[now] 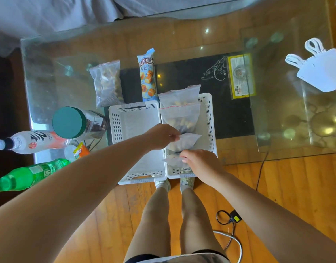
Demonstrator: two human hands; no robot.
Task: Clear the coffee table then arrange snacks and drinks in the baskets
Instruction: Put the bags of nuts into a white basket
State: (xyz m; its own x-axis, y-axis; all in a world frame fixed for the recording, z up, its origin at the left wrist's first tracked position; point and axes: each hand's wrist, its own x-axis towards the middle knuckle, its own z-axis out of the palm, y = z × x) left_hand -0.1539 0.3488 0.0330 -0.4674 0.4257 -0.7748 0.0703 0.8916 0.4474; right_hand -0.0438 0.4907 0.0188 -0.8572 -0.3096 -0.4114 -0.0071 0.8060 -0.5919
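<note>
Head view, the only one we have. Two white perforated plastic baskets sit side by side at the near edge of the clear glass coffee table [182,35]: left basket [115,130] looks empty, right basket [208,118] holds a row of clear zip-top snack bags.

Our left hand [160,136] pinches the top edge of the middle clear snack bag [184,142], fingers curled narrow on the plastic. Our right hand [198,161] is over the nearest clear snack bag [174,161], fingers curled onto it; looks like a grip, but the fingertips are partly hidden.

Handling call: bags are light, soft and floppy, with slick film. Contents look like small loose pieces, so they'll shift and slump. Best hold is the zip seal strip, the stiffest part. Squeezing the body risks crushing the snacks.

Still on the table beyond the baskets: a clear bag of brown nuts [107,84] and a tall blue bread-snack packet [147,76], which is light and crinkly, so grab it mid-body.

Drinks at left: green plastic bottle [30,174], white-and-pink plastic bottle [30,142], teal-lidded clear jar [76,123]. Heavier, rigid, and they'll roll if laid down; grip around the body.
</note>
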